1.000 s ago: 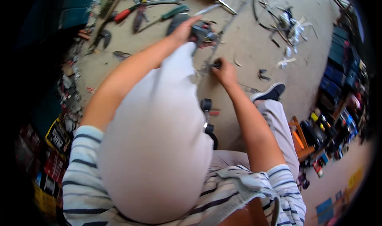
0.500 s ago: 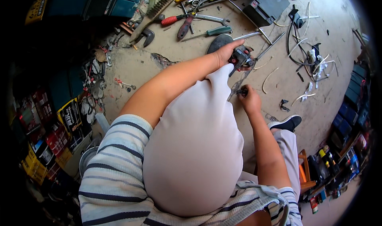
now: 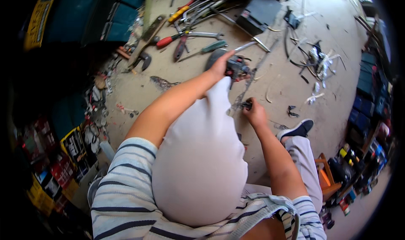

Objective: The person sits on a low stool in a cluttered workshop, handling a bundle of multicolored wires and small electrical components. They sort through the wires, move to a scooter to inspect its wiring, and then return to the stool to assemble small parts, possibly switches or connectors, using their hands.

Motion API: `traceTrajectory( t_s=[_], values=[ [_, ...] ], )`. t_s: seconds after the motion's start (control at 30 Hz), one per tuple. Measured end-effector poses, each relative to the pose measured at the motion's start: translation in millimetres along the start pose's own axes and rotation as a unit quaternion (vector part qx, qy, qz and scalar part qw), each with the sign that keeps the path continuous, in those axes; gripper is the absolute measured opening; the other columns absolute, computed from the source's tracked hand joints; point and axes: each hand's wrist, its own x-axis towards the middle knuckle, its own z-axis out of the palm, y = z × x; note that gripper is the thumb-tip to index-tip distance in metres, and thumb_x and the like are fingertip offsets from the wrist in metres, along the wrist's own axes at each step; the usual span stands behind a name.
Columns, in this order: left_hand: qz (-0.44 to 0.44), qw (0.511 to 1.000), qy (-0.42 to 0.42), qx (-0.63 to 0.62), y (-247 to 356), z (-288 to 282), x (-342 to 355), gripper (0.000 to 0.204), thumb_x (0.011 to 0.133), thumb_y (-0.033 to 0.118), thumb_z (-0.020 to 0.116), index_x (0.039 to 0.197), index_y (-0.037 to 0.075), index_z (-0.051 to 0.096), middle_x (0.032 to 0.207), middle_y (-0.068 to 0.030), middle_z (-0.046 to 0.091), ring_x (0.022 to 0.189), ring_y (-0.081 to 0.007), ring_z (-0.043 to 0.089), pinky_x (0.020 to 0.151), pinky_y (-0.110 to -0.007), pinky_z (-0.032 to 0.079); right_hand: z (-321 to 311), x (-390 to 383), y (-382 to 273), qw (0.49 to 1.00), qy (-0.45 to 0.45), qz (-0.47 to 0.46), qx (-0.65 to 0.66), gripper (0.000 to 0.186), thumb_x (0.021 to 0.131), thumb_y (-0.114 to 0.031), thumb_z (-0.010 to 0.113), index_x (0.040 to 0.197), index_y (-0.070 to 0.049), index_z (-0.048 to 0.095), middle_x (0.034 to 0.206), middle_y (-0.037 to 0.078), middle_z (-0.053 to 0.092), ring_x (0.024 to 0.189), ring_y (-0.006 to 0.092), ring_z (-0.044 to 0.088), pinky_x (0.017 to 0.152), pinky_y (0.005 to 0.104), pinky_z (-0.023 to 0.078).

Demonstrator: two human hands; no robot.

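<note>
My left hand (image 3: 220, 66) is closed around a dark grey mechanical part with red spots (image 3: 237, 65), just beyond my raised knee (image 3: 202, 155) in light grey trousers. The fingers under the part are partly hidden by it. Lower and to the right, my right hand (image 3: 256, 113) pinches a small black piece (image 3: 247, 105) between thumb and fingers, apart from the larger part. What exactly this piece is cannot be made out. Below both hands lies the cracked concrete floor (image 3: 270, 75).
Screwdrivers (image 3: 206, 47), wrenches (image 3: 206, 35) and a wire brush (image 3: 147, 39) lie ahead, by a dark grey battery (image 3: 258, 14). Cut cables (image 3: 295, 56) litter the right. Boxes (image 3: 63, 170) line the left, and a wooden stool (image 3: 331, 183) stands at lower right.
The view has shifted, so the floor and tools sit further left in the picture. Both hands keep their holds, and the right hand stays a little below the left.
</note>
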Motion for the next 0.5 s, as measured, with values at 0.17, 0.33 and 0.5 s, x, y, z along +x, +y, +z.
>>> traceTrajectory(
  t_s=[0.17,0.33,0.5],
  values=[
    [0.018,0.998,-0.010,0.065,6,-5,-3,0.040,0.086,0.046,0.049,0.099,0.009,0.056,0.099,-0.0167,0.062,0.086,-0.0348,0.061,0.082,-0.048,0.050,-12,-3,5,0.965,-0.003,0.152,0.215,0.032,0.075,-0.015,0.067,0.103,-0.005,0.055,0.076,0.006,0.060,0.060,0.0176,0.059,0.058,0.0333,0.051],
    [0.022,0.996,-0.071,0.042,17,15,-14,0.040,0.085,0.047,0.052,0.095,0.008,0.057,0.100,-0.0137,0.061,0.095,-0.0332,0.057,0.086,-0.046,0.048,-61,-45,0,0.822,-0.017,0.275,0.499,0.037,0.078,-0.019,0.069,0.110,-0.010,0.053,0.075,-0.004,0.054,0.056,0.0073,0.049,0.053,0.0283,0.049],
    [0.147,0.988,-0.051,0.005,26,84,-26,0.035,0.087,0.044,0.049,0.093,0.010,0.059,0.101,-0.0125,0.060,0.097,-0.0307,0.056,0.090,-0.048,0.045,-112,-113,-2,0.764,0.063,0.281,0.578,0.038,0.078,-0.019,0.068,0.112,-0.010,0.053,0.078,-0.004,0.054,0.060,0.0076,0.050,0.058,0.0290,0.049]
  ],
)
